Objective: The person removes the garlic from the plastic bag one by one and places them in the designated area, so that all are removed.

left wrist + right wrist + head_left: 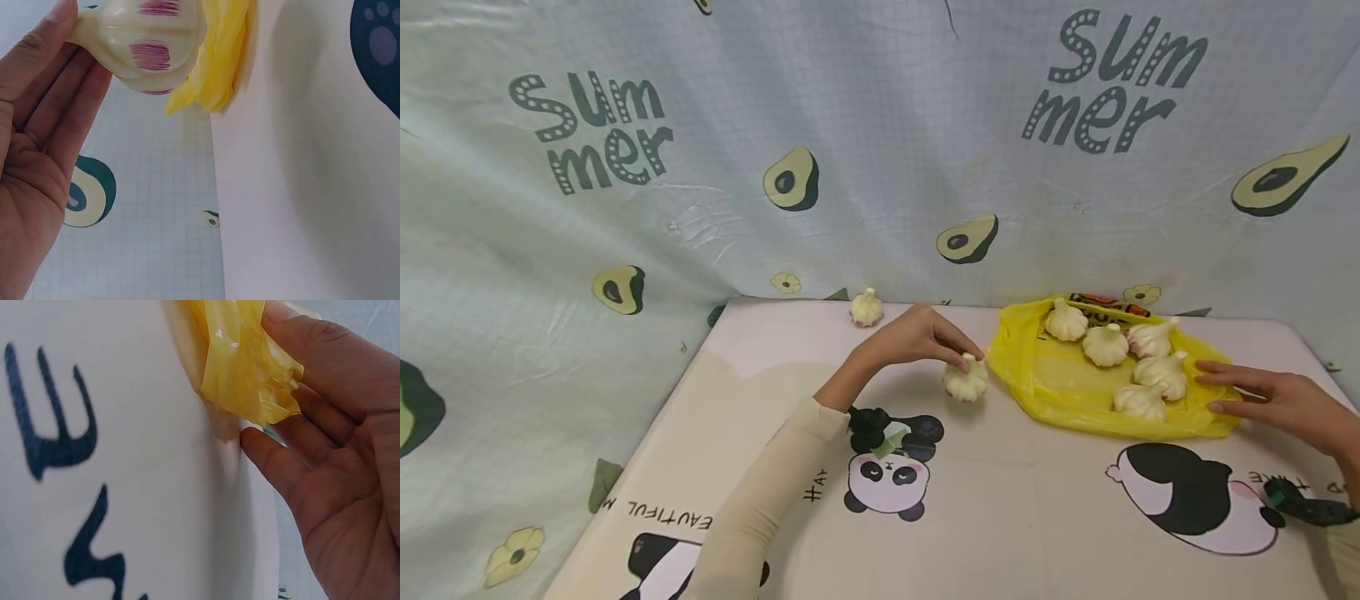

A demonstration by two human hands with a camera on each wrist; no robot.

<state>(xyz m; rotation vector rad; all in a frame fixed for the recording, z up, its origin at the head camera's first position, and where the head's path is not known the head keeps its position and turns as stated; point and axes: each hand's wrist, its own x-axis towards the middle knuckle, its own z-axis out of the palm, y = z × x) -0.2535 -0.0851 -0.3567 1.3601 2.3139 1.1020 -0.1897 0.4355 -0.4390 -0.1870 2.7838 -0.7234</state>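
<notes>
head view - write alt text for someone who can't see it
A person's left hand pinches a rounded cream-white garlic bulb at its top, just left of an open yellow plastic bag holding five similar bulbs; the right hand touches the bag's right side. Another cream-white bulb sits farther back to the left on the pale panda-printed tabletop.

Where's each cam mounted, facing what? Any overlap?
Head: worn on the head, faces forward and down at the table; left hand, right hand and sleeves show.
Left wrist: on that wrist, faces the left hand pinching a garlic bulb.
Right wrist: on that wrist, faces the right hand at the edge of the yellow bag.
Shared: both wrist views show the yellow bag.
</notes>
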